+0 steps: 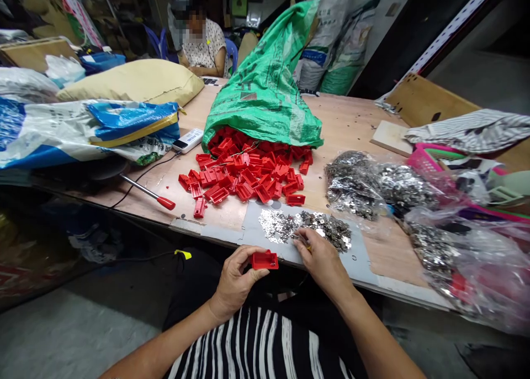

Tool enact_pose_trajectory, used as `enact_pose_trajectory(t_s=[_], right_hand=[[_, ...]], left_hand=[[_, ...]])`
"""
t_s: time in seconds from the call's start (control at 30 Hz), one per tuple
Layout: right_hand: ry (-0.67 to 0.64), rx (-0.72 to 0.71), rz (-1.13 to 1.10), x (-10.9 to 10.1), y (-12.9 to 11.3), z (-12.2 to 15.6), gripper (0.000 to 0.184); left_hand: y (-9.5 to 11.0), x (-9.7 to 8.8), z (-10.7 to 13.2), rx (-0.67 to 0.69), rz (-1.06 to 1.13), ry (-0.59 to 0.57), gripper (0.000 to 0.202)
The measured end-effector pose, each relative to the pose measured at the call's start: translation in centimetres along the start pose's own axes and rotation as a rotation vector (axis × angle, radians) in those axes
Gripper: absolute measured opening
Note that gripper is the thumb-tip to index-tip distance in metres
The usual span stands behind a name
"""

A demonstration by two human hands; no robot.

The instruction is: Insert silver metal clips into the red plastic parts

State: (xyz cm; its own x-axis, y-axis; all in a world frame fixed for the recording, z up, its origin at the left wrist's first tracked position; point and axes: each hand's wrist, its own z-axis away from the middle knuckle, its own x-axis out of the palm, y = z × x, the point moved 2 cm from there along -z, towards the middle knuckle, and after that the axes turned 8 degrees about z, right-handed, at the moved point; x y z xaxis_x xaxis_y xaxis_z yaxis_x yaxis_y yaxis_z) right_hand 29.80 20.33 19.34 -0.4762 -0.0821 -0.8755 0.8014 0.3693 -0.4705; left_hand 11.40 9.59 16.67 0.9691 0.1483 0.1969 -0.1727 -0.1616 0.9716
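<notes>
My left hand point(236, 277) grips a small red plastic housing point(265, 261) by its end, just off the table's front edge, open side facing me. A small metal bit shows in the housing's right corner. To its right, my right hand point(321, 257) is closed at the near side of a spread of small shiny metal pieces point(276, 225). Its fingertips meet at the pieces, and a yellowish bit shows in the fingers; what they hold is too small to name. Beyond both hands lies a heap of red housings point(248, 177), spilling from a green woven sack point(269, 97).
Clear bags of metal pieces point(356, 183) lie at the right, near a pink basket point(426, 158). At the left are a red-handled lever point(165, 203), a white device point(188, 141) with a cord, and large sacks point(132, 80). Another person point(205, 47) sits across the table.
</notes>
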Motion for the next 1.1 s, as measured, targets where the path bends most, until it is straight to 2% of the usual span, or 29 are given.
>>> enact_pose_trajectory(t_s=[0.17, 0.53, 0.87, 1.1], right_hand=[[0.018, -0.071, 0.165, 0.7, 0.2, -0.8, 0.007], [-0.027, -0.052, 0.183, 0.6, 0.0, -1.0, 0.008], [-0.034, -0.029, 0.146, 0.5, 0.3, -1.2, 0.007], [0.027, -0.028, 0.067, 0.2, 0.1, -0.7, 0.007]], left_hand=[[0.1, -0.3, -0.2, 0.055, -0.115, -0.018, 0.030], [0.7, -0.3, -0.3, 0.137, -0.267, -0.045, 0.035], [0.7, 0.2, 0.5, 0.100, -0.245, -0.073, 0.038], [1.0, 0.6, 0.8, 0.069, -0.195, -0.055, 0.038]])
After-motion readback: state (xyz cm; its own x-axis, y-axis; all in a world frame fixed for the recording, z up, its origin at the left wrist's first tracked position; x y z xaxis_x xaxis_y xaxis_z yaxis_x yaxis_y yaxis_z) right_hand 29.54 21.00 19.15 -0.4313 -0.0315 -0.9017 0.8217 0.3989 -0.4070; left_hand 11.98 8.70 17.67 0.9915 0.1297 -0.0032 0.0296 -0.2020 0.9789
